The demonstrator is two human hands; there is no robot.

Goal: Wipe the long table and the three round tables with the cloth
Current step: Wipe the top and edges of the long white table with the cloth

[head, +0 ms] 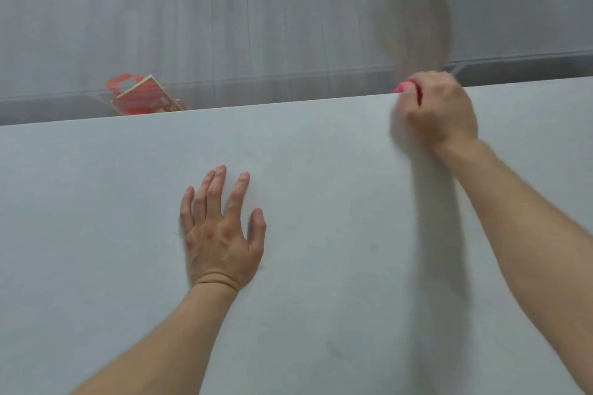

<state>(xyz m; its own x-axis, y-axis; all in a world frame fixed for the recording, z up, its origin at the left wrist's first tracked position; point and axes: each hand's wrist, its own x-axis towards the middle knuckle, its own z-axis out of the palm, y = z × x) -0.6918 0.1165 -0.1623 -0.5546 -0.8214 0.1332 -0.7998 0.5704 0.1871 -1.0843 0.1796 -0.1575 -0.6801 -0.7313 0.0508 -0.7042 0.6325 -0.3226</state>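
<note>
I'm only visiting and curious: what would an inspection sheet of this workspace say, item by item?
Surface: pale grey table, its far edge in view.
Job's things: pink cloth, bunched at the table's far edge, mostly hidden in the fist.
Clutter: nothing seen.
Grippers: left hand rests flat on the table, fingers spread; right hand grips the cloth, blurred.
Cables: nothing seen.
Surroundings: grey plank floor; red box with a handle beyond the table's far edge.
</note>
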